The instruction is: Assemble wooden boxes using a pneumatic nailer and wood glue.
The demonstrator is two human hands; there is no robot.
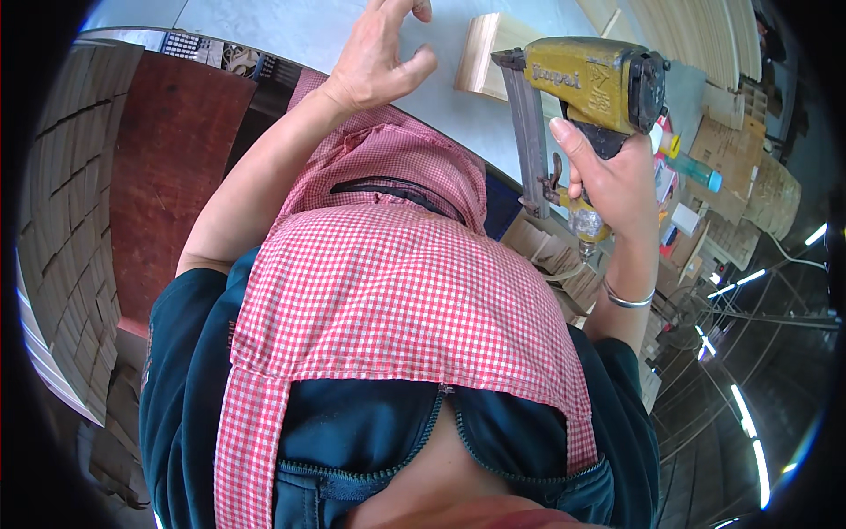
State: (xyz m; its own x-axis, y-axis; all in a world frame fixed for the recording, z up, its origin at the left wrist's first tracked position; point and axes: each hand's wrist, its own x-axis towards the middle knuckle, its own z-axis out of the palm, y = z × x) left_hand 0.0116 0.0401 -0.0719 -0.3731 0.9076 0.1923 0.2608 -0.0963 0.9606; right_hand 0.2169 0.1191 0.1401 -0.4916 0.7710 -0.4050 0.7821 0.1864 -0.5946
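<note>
My right hand is wrapped round the handle of a yellow and black pneumatic nail gun, which is raised over the right side of the table. Its long grey magazine slants down toward me, and its nose points left. Just beyond the nose, a pale wooden box-like piece rests on the light table. My left hand hovers above the table's near edge, thumb and fingers apart, with nothing seen in it. The upper edge of the picture cuts off part of its fingers.
Pale wooden boards are stacked at the far right. A bottle with a blue cap lies near cardboard. Stacked wood pieces and a reddish-brown board stand at my left. An air hose fitting hangs below the nail gun.
</note>
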